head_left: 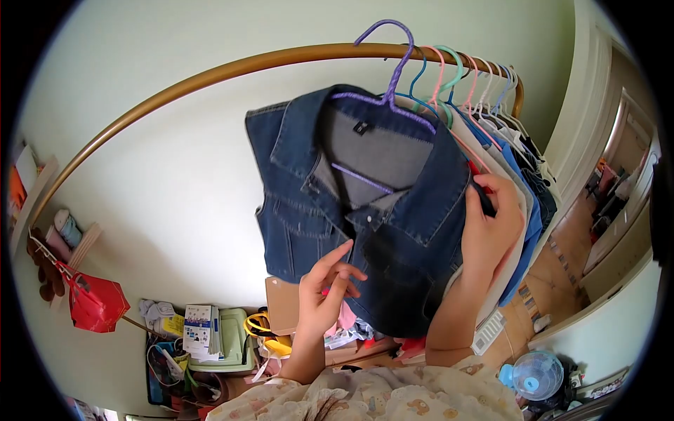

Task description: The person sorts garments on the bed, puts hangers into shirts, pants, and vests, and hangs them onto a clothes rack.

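Observation:
A dark blue sleeveless denim vest [295, 217] hangs on a purple hanger [390, 98] in the middle of the head view. The hanger's hook loops over the brown rail [246, 68]. My right hand [495, 221] is closed on the vest's edge below the shoulder, on the right side; part of the fingers is hidden. In front of the vest's lower front is my left hand [326, 288], its index finger stretched upward and the others loosely bent. Nothing shows in that hand; whether its fingertips touch the denim I cannot tell.
Several garments [523, 189] on coloured hangers crowd the rail's right end. A red bag [97, 302] hangs at its left end. Below stand a green box [226, 344], a cardboard box [282, 305] and mixed items. A clear round fan [537, 375] sits lower right, near a doorway.

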`<state>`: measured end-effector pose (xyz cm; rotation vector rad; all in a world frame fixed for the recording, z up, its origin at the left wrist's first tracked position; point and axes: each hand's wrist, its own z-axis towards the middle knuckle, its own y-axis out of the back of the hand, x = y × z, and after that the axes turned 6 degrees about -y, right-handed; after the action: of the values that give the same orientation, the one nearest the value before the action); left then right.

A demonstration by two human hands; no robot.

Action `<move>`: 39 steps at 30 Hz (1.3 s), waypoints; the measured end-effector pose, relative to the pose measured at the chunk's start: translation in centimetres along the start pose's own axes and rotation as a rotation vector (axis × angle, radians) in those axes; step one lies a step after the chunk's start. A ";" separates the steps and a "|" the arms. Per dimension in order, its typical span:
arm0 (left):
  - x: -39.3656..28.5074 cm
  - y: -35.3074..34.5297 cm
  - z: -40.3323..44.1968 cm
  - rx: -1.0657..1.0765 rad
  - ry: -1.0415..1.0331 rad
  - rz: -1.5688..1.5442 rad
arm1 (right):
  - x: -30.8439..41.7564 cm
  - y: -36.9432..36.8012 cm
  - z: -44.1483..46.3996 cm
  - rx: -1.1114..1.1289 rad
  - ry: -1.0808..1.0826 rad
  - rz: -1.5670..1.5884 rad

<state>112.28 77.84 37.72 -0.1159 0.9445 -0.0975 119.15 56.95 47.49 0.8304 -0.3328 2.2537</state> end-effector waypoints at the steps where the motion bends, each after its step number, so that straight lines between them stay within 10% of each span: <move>1: -0.1 0.1 0.0 0.007 -0.001 0.020 | -0.1 -0.2 0.2 0.016 -0.010 -0.022; 31: 3.3 1.9 -3.3 0.163 0.013 0.189 | -1.6 1.5 -6.0 -0.051 0.309 -0.692; 39: 6.2 1.2 -5.6 0.551 0.269 0.365 | -2.8 3.8 -13.6 0.165 0.022 -0.453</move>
<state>111.41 77.93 29.32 0.5898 1.1604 -0.0326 111.68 58.78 35.33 0.8646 0.0533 1.8782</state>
